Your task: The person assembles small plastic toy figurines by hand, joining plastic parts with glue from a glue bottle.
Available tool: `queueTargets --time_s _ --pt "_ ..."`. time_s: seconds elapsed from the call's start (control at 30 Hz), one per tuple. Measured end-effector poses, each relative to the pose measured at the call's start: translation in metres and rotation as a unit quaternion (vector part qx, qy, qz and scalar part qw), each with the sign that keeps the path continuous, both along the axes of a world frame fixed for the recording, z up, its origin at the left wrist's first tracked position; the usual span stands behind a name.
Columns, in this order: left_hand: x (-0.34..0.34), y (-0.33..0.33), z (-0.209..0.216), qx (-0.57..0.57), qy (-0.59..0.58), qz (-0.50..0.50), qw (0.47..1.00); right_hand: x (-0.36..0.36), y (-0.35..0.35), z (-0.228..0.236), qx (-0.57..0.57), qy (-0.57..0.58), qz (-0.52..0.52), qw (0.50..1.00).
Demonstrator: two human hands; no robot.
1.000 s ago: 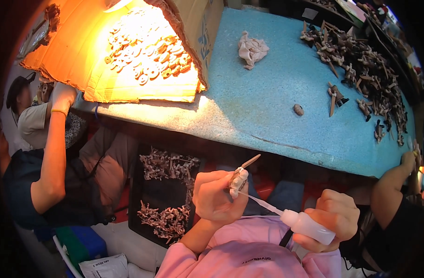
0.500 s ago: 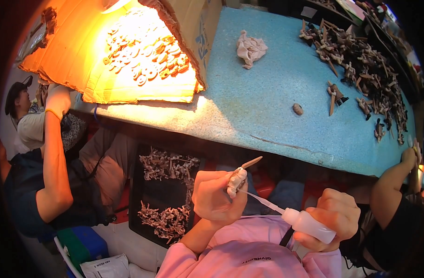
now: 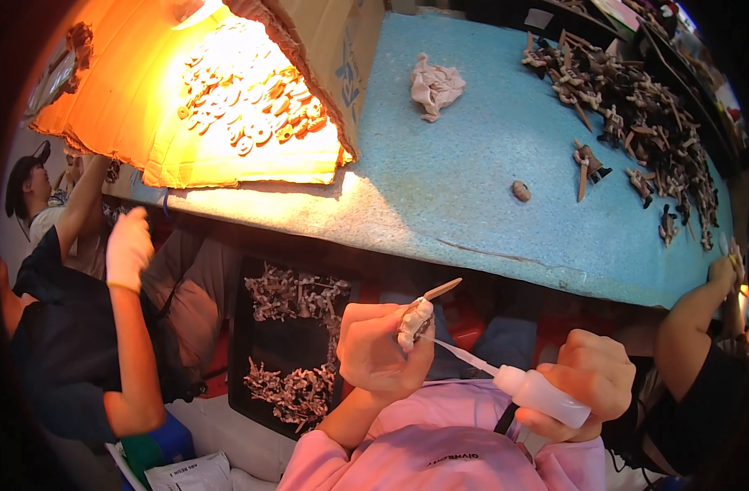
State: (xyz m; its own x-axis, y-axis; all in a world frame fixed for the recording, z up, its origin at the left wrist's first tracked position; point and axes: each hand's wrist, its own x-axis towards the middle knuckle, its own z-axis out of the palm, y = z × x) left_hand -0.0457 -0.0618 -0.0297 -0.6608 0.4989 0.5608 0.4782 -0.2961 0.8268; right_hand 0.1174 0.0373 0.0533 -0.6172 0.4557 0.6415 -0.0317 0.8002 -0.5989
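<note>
My left hand (image 3: 376, 350) is closed around a small pale figurine (image 3: 413, 324), pinched between thumb and fingers. A flat tan blade-like piece sticks out from its upper end. In my right hand (image 3: 593, 378) lies a white squeeze bottle (image 3: 538, 397), tilted, with a long thin nozzle pointing up and left. The nozzle's tip reaches the figurine's lower side; whether it touches cannot be made out. Both hands are in front of my pink shirt, below the table's near edge. The figurine's back is hidden by my fingers.
A blue table (image 3: 489, 196) bears a crumpled cloth (image 3: 436, 86), a small brown piece (image 3: 521, 191) and many figurines (image 3: 628, 123). Ring-shaped parts (image 3: 251, 90) lie under a lamp inside a cardboard box (image 3: 170, 155). A black tray (image 3: 288, 340) of small parts is left of me. Co-workers sit on both sides.
The co-worker on the left has drawn one gloved hand back and down from the box's edge, and the other arm now reaches forward. My hands keep nearly the same pose; the view has shifted slightly.
</note>
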Motion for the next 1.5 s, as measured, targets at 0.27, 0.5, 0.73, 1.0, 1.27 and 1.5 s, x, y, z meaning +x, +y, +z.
queueTargets --time_s 0.27,0.5,0.73,1.0,1.27,1.5 --pt "-0.003 -0.003 0.005 -0.038 0.035 -0.031 0.998 -0.002 0.004 -0.001 -0.059 0.006 -0.019 0.998" --pt "0.001 0.005 0.008 0.001 -0.179 -0.094 0.979 0.006 0.015 -0.005 -0.468 0.149 -0.068 0.868" --pt "-0.006 0.001 0.016 -0.015 -0.383 -0.123 0.916 -0.019 0.09 -0.018 -0.341 0.045 -0.121 0.931" --pt "-0.008 -0.005 0.012 -0.022 -0.384 -0.144 0.912 -0.058 0.16 -0.061 -0.162 -0.05 -0.141 0.975" --pt "-0.011 -0.006 0.011 -0.048 -0.365 -0.114 0.923 -0.035 0.119 -0.042 -0.071 -0.109 -0.232 0.964" --pt "-0.006 -0.003 0.016 -0.048 -0.368 -0.149 0.917 -0.041 0.129 -0.049 0.128 -0.2 -0.026 0.971"
